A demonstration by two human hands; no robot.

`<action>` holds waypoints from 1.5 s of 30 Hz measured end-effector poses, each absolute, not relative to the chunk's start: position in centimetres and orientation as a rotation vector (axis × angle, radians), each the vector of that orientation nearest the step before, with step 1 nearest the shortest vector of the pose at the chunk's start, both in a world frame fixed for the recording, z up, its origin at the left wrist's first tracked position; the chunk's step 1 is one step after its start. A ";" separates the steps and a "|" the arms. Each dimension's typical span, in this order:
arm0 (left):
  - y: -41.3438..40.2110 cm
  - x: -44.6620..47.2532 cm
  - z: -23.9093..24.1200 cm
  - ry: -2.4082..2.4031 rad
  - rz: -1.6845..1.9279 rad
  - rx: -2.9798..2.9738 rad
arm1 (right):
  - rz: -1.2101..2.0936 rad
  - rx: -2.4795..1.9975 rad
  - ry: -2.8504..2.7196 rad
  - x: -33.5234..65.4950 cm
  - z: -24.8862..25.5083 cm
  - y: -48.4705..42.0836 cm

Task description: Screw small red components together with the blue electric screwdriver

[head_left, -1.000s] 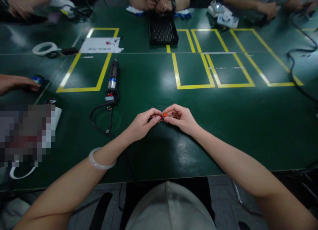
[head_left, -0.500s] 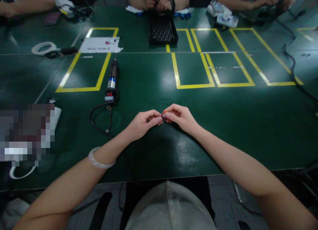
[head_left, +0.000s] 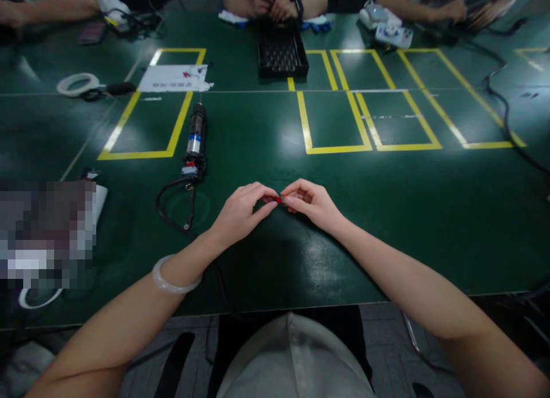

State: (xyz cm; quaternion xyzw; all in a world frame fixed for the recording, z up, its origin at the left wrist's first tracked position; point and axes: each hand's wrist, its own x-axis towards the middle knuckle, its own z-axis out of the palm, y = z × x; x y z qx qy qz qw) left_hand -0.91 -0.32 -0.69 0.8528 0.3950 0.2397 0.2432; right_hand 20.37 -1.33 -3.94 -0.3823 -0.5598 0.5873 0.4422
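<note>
My left hand (head_left: 246, 212) and my right hand (head_left: 310, 203) meet fingertip to fingertip above the green table (head_left: 387, 215). Between them is a small red piece (head_left: 279, 200), pinched by the left thumb and forefinger. A bit of orange (head_left: 284, 195) shows at the right fingertips, which are closed in a pinch too; whether it belongs to the red piece I cannot tell. The piece is too small to name. On my left wrist sits a pale bangle (head_left: 176, 280).
An electric screwdriver (head_left: 196, 136) with a looped black cord lies left of my hands. Beyond are yellow tape outlines (head_left: 339, 150), a white sheet (head_left: 172, 77), a roll of tape (head_left: 77, 85) and a black tray (head_left: 282, 71) before another person. A blurred-out object (head_left: 47, 232) lies at left.
My left fingers have shifted their grip and the hand has risen slightly, so more of the red piece shows. The right hand has barely moved.
</note>
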 end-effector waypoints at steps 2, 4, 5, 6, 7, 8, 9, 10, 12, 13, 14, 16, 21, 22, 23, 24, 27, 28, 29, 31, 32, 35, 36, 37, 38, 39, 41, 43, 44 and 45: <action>-0.4 -1.0 -0.6 1.084 0.639 2.471 | 1.431 -0.957 -1.420 20.4 -4.1 -1.4; -0.3 -1.0 -0.6 1.066 0.630 2.532 | 1.406 -0.968 -1.454 20.3 -4.3 -1.4; -0.3 -1.0 -0.5 1.054 0.620 2.545 | 1.397 -0.972 -1.468 20.4 -4.3 -1.4; -0.1 -1.1 -0.5 1.049 0.610 2.556 | 1.389 -0.973 -1.478 20.4 -4.4 -1.4; 0.1 -1.3 -0.4 1.057 0.605 2.568 | 1.384 -0.973 -1.486 20.4 -4.4 -1.4; 0.4 -1.5 -0.3 1.086 0.611 2.583 | 1.380 -0.973 -1.492 20.5 -4.4 -1.4; 0.8 -2.0 -0.2 1.139 0.634 2.601 | 1.377 -0.977 -1.498 20.5 -4.3 -1.4; 1.3 -2.6 -0.1 1.217 0.679 2.612 | 1.374 -0.982 -1.506 20.5 -4.3 -1.4; 2.5 -4.5 -0.1 1.419 0.828 2.595 | 1.365 -0.996 -1.531 20.6 -4.2 -1.5; 3.2 -5.7 -0.2 1.530 0.917 2.557 | 1.358 -1.003 -1.546 20.7 -4.1 -1.5; 3.9 -7.2 -0.3 1.631 1.000 2.508 | 1.348 -1.008 -1.562 20.7 -4.0 -1.5; 5.2 -10.3 -0.8 1.825 1.056 2.415 | 1.330 -1.010 -1.587 20.7 -4.0 -1.5; 7.6 -15.8 -2.1 2.156 0.573 2.151 | 1.318 -1.000 -1.605 20.6 -4.0 -1.5; 7.9 -16.3 -2.3 2.162 0.475 2.117 | 1.320 -0.999 -1.606 20.6 -4.0 -1.5; 8.1 -16.6 -2.5 2.154 0.417 2.099 | 1.322 -0.997 -1.606 20.6 -4.0 -1.5; 8.3 -16.7 -2.7 2.135 0.400 2.097 | 1.323 -0.996 -1.607 20.6 -3.9 -1.5; 8.5 -16.7 -3.2 2.071 0.522 2.132 | 1.315 -0.998 -1.610 20.6 -3.9 -1.5; 8.5 -16.5 -3.2 2.071 0.576 2.135 | 1.310 -1.000 -1.611 20.6 -3.9 -1.5; 8.3 -16.2 -3.1 2.094 0.604 2.125 | 1.304 -1.002 -1.613 20.6 -4.0 -1.5; 7.7 -15.1 -2.4 2.145 0.515 2.094 | 1.290 -1.006 -1.615 20.5 -4.0 -1.5; 7.3 -14.2 -1.9 2.176 0.418 2.061 | 1.281 -1.007 -1.617 20.5 -4.1 -1.5; 5.7 -11.2 -0.4 2.123 0.194 2.000 | 1.241 -1.010 -1.625 20.4 -4.2 -1.4; 5.2 -10.1 0.0 2.088 0.167 1.985 | 1.223 -1.012 -1.634 20.4 -4.2 -1.3; 4.6 -8.9 0.3 2.065 0.145 1.988 | 1.197 -1.014 -1.647 20.4 -4.2 -1.3; 4.0 -7.9 0.6 2.036 0.117 2.010 | 1.160 -1.018 -1.668 20.4 -4.2 -1.3; 3.5 -6.8 0.7 2.004 0.085 2.040 | 1.108 -1.025 -1.697 20.5 -4.2 -1.2; 2.4 -4.9 0.8 1.949 0.015 2.111 | 0.975 -1.045 -1.769 20.5 -4.0 -1.2; 1.3 -3.4 0.8 1.903 -0.028 2.172 | 0.864 -1.071 -1.835 20.6 -3.7 -1.3; 0.9 -2.8 0.8 1.880 -0.041 2.198 | 0.832 -1.083 -1.862 20.7 -3.6 -1.3; 0.5 -2.3 0.8 1.856 -0.048 2.225 | 0.813 -1.092 -1.884 20.7 -3.5 -1.3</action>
